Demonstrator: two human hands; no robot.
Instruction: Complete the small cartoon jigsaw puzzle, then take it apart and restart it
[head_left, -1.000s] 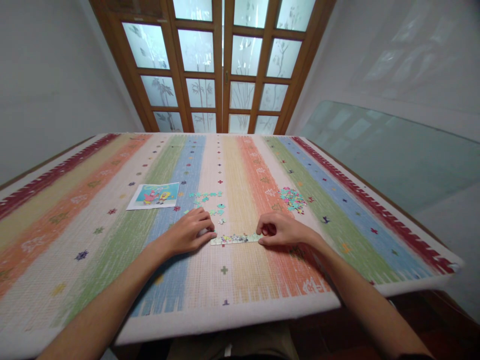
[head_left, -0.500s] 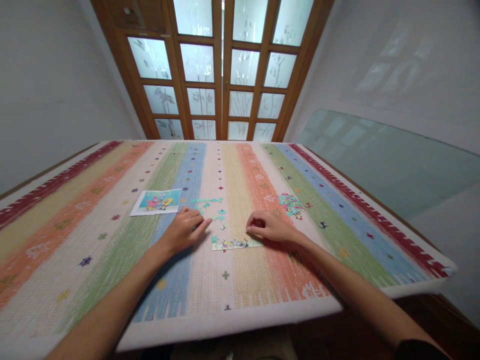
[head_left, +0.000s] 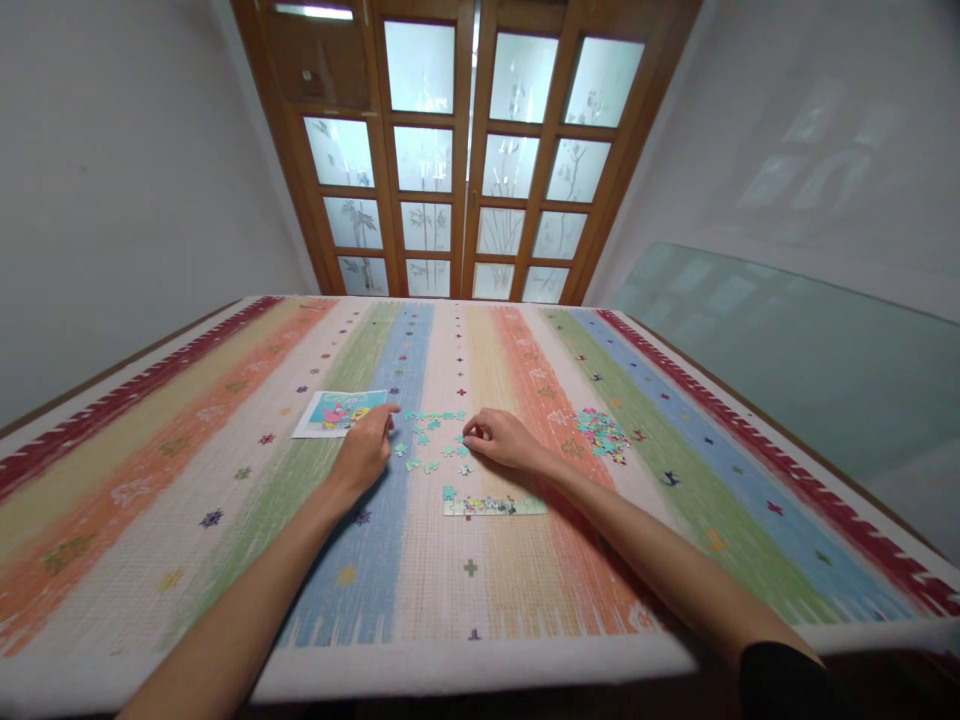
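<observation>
My right hand [head_left: 501, 438] is over the right side of the loose teal jigsaw pieces [head_left: 424, 438]. Its thumb and forefinger pinch together at a teal piece [head_left: 460, 440], mostly covered by the fingertips. At the right edge of the picture card [head_left: 319, 412], my left hand [head_left: 367, 447] covers the card's lower right corner; its forefinger reaches out toward the pieces and it holds nothing visible. A joined strip of jigsaw [head_left: 495, 507] lies nearer to me, with one teal piece standing up from its left end.
A heap of mixed jigsaw pieces [head_left: 602, 434] lies to the right of my right hand. Everything rests on a striped cloth [head_left: 442, 590] over a wide table. Wooden glazed doors [head_left: 465, 150] stand behind it, and a pale green panel [head_left: 787, 340] is at the right.
My right hand has moved left and away from me, from the strip's right end to the loose pieces. My left hand has shifted back left, partly over the card. The view has tilted slightly.
</observation>
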